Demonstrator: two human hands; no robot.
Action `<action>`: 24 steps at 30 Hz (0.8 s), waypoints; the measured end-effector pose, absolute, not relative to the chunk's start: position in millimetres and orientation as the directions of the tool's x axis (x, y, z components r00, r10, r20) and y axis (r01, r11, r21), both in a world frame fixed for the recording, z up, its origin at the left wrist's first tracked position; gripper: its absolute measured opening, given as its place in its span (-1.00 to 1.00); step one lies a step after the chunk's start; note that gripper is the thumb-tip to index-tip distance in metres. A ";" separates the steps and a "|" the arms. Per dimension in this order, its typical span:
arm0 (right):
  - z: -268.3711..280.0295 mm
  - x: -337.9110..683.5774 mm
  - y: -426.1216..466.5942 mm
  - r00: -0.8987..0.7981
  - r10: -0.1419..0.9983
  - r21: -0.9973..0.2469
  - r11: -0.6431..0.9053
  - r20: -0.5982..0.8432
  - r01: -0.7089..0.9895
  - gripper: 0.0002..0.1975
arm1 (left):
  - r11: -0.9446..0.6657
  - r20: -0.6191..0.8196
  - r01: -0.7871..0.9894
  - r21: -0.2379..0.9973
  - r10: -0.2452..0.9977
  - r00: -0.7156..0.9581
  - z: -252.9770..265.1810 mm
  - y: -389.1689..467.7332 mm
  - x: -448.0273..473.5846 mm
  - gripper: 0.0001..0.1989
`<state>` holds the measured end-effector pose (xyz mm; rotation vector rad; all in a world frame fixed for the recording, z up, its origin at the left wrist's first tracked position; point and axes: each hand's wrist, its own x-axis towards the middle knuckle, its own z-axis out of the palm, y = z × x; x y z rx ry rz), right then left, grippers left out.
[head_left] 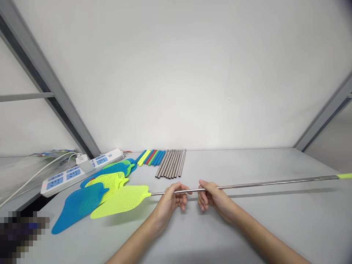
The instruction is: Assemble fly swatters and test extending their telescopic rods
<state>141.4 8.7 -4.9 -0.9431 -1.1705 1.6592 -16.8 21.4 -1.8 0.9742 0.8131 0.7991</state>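
Lime-yellow plastic forms the swatter head [122, 201] that we hold out at nine o'clock, taking the gap between our hands as the centre of the dial; its thin steel rod [264, 184] runs in stepped sections across to a lime handle [345, 176] at three o'clock, cut off by the edge of view. Our left hand [172, 198], nearer the head, has the rod lying between thumb and forefinger, the other fingers loosely curled below; our right hand [213, 200] pinches it in like manner, so each grip looks light rather than clenched. Shadows on the table [297, 216] tell us the rod and head hang clear of it. To hold this well, we would support the rod along its own line, since such slim sections would probably bend under a sideways twist. Most of its length lies toward three o'clock, so we judge that a wider spread of the hands would steady it. Care is due at nine o'clock too, where a blue swatter head [74, 209] lies just beyond ours and could snag it. Coloured sticks [151, 157] toward ten and steel tubes [170, 164] at eleven lie beyond the rod.
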 end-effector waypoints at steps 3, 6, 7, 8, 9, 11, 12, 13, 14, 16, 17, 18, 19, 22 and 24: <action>-4.1 143.0 8.7 -0.328 0.940 -0.971 -0.157 -0.092 -0.178 -0.48 | 0.325 -0.168 -0.311 0.893 0.883 0.439 -2.3 19.6 -16.3 -0.61; -5.7 143.4 9.1 -0.336 0.938 -0.980 -0.137 -0.082 -0.144 -0.49 | 0.302 -0.145 -0.405 0.863 0.916 0.374 -2.9 18.0 -16.1 -0.53; -6.2 143.5 9.2 -0.339 0.938 -0.982 -0.130 -0.076 -0.140 -0.49 | 0.288 -0.146 -0.433 0.854 0.932 0.332 -3.1 17.6 -16.0 -0.52; -6.4 143.6 9.4 -0.340 0.938 -0.983 -0.123 -0.071 -0.135 -0.49 | 0.268 -0.148 -0.463 0.845 0.949 0.280 -3.3 17.4 -16.0 -0.51; -6.5 143.7 9.4 -0.340 0.938 -0.984 -0.120 -0.070 -0.128 -0.49 | 0.241 -0.147 -0.493 0.836 0.964 0.222 -3.7 17.3 -16.0 -0.50; -5.9 144.0 9.2 -0.338 0.938 -0.986 -0.122 -0.077 -0.114 -0.50 | 0.178 -0.136 -0.538 0.824 0.984 0.117 -4.9 17.7 -16.0 -0.51; -5.5 144.1 9.0 -0.335 0.939 -0.986 -0.124 -0.081 -0.109 -0.50 | 0.158 -0.133 -0.547 0.822 0.987 0.085 -5.8 18.2 -16.1 -0.52; -5.1 144.2 8.8 -0.333 0.939 -0.986 -0.126 -0.084 -0.107 -0.50 | 0.150 -0.133 -0.545 0.825 0.989 0.071 -6.7 18.8 -16.2 -0.54; -4.8 144.3 8.5 -0.330 0.940 -0.986 -0.127 -0.085 -0.107 -0.50 | 0.156 -0.137 -0.534 0.831 0.988 0.076 -7.7 19.4 -16.5 -0.56; -4.4 144.4 8.2 -0.325 0.942 -0.985 -0.125 -0.081 -0.117 -0.50 | 0.193 -0.153 -0.496 0.846 0.981 0.120 -9.3 20.8 -17.3 -0.58; -4.3 144.4 8.1 -0.322 0.943 -0.985 -0.123 -0.078 -0.123 -0.50 | 0.214 -0.157 -0.474 0.854 0.975 0.157 -9.8 21.4 -17.8 -0.58; -4.3 144.6 8.1 -0.320 0.945 -0.984 -0.121 -0.074 -0.131 -0.50 | 0.233 -0.157 -0.453 0.861 0.967 0.199 -10.1 21.9 -18.2 -0.58; -4.2 144.8 8.3 -0.317 0.946 -0.983 -0.119 -0.070 -0.138 -0.50 | 0.249 -0.154 -0.434 0.866 0.958 0.242 -10.2 22.2 -18.6 -0.57; -4.8 145.5 9.6 -0.312 0.949 -0.981 -0.108 -0.054 -0.159 -0.51 | 0.296 -0.150 -0.395 0.870 0.921 0.360 -9.7 22.5 -19.2 -0.58; -6.0 146.1 10.8 -0.324 0.945 -0.977 -0.100 -0.034 -0.189 -0.51 | 0.324 -0.152 -0.379 0.867 0.896 0.417 -9.3 22.1 -19.1 -0.59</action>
